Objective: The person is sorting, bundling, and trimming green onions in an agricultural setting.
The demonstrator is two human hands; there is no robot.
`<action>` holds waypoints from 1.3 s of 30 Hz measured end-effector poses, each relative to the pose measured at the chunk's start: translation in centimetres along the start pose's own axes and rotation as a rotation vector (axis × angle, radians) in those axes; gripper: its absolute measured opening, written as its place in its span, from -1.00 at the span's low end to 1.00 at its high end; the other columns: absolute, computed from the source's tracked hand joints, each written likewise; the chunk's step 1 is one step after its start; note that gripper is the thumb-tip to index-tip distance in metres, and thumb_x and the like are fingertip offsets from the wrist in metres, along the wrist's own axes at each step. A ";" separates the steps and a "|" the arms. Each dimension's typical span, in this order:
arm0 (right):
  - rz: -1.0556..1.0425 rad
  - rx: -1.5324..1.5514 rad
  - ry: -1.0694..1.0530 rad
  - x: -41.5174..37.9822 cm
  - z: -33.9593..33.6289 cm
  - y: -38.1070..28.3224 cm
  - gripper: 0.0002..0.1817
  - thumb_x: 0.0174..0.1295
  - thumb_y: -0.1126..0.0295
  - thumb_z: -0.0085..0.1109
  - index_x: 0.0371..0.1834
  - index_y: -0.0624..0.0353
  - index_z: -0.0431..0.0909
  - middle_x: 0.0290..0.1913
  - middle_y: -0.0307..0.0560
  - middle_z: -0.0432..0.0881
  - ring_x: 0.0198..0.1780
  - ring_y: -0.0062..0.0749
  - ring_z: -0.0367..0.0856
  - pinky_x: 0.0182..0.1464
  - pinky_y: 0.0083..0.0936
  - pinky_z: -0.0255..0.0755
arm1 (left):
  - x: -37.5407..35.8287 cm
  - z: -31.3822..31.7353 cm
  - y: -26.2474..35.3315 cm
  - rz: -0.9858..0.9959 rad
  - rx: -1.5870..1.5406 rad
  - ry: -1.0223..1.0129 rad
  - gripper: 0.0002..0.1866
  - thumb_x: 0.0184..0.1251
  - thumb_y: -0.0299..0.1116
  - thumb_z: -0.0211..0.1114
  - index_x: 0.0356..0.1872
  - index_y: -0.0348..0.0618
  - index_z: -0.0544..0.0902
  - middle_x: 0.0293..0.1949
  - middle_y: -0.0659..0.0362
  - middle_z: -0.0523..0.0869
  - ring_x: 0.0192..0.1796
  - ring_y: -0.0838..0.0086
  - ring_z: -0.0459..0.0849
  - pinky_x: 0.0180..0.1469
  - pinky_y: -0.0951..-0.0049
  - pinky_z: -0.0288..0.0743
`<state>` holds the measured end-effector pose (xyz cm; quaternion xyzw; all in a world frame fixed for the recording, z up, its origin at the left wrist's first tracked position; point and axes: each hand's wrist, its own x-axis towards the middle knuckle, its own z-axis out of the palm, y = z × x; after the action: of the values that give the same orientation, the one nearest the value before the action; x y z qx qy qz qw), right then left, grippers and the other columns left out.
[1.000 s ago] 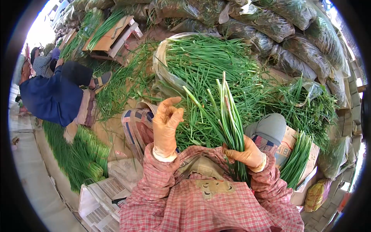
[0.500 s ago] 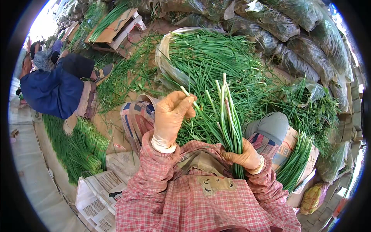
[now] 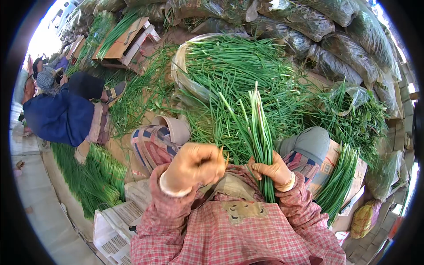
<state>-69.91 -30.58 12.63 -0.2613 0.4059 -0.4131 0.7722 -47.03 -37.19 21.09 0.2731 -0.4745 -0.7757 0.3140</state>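
Observation:
My right hand [image 3: 274, 170] is wrapped around the lower part of an upright bunch of chives [image 3: 261, 132], pale cut ends at the top. One stalk leans out to the left of the bunch. To its left and apart from it is my left hand [image 3: 194, 167], smeared by motion, its fingers curled together. Thin brownish strips show at its fingertips, too blurred to name. Both hands appear gloved. Beyond them lies a big heap of loose chives [image 3: 240, 66] on an opened plastic bag [image 3: 180, 66].
Finished-looking chive bundles [image 3: 95, 172] lie at left, near a white plastic crate [image 3: 117, 225]. More chives [image 3: 342, 181] rest on cardboard at right. Filled plastic bags [image 3: 304, 22] are stacked behind. A person in blue [image 3: 62, 112] sits at left.
My left hand has let go of the leaning stalk and moved down towards my lap. My right hand keeps the bunch in nearly the same place.

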 end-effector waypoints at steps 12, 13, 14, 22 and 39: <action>0.090 0.137 -0.135 1.3 -0.2 1.0 -0.41 0.11 0.48 0.19 0.23 0.31 0.23 -0.31 -0.07 0.58 -0.47 -0.49 0.48 -0.43 -0.63 0.35 | 7.0 -4.0 -12.2 0.027 -0.385 -0.021 -0.08 0.03 -0.11 0.41 0.34 -0.22 0.08 0.24 -0.09 0.33 0.25 0.14 0.38 0.25 0.12 0.29; 0.185 0.138 -0.166 1.6 -0.1 1.1 -0.46 0.12 0.46 0.19 0.19 0.30 0.29 -0.27 -0.06 0.59 -0.42 -0.46 0.52 -0.36 -0.61 0.39 | 7.9 -2.1 -11.7 0.034 -0.554 -0.069 -0.09 0.05 -0.18 0.40 0.36 -0.18 0.05 0.19 -0.08 0.40 0.18 0.15 0.45 0.19 0.16 0.36; 0.239 0.184 -0.202 2.4 -0.2 2.4 -0.47 0.14 0.38 0.21 0.18 0.27 0.31 -0.24 -0.11 0.59 -0.37 -0.48 0.54 -0.30 -0.60 0.42 | 8.7 -0.7 -11.3 0.041 -0.719 -0.123 -0.09 0.07 -0.26 0.40 0.37 -0.14 0.01 0.13 -0.06 0.47 0.10 0.16 0.53 0.14 0.21 0.43; -0.457 -0.880 -0.145 9.2 -8.9 -14.5 -0.42 0.38 0.00 -0.29 0.27 0.22 0.26 0.23 -0.06 0.38 0.27 -0.39 0.29 0.29 -0.32 0.13 | 11.2 -0.5 -13.2 -0.141 -0.716 -0.224 -0.42 0.03 -0.28 0.41 0.04 -0.33 0.39 -0.38 0.11 0.62 -0.25 0.29 0.64 -0.13 0.35 0.51; 0.329 -1.242 -0.719 17.0 -1.0 -9.3 -0.43 0.36 -0.05 -0.23 0.12 0.23 0.39 0.06 0.00 0.51 0.07 -0.30 0.45 0.13 -0.35 0.32 | 11.3 -1.7 -15.6 -0.189 -0.918 -0.299 -0.36 0.18 -0.03 0.24 0.12 -0.33 0.33 -0.28 0.00 0.60 -0.07 0.08 0.59 -0.03 0.07 0.53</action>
<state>-69.16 -49.95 11.97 -0.7057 0.3206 0.1252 0.6193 -56.71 -41.07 4.79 0.0341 -0.0965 -0.9605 0.2586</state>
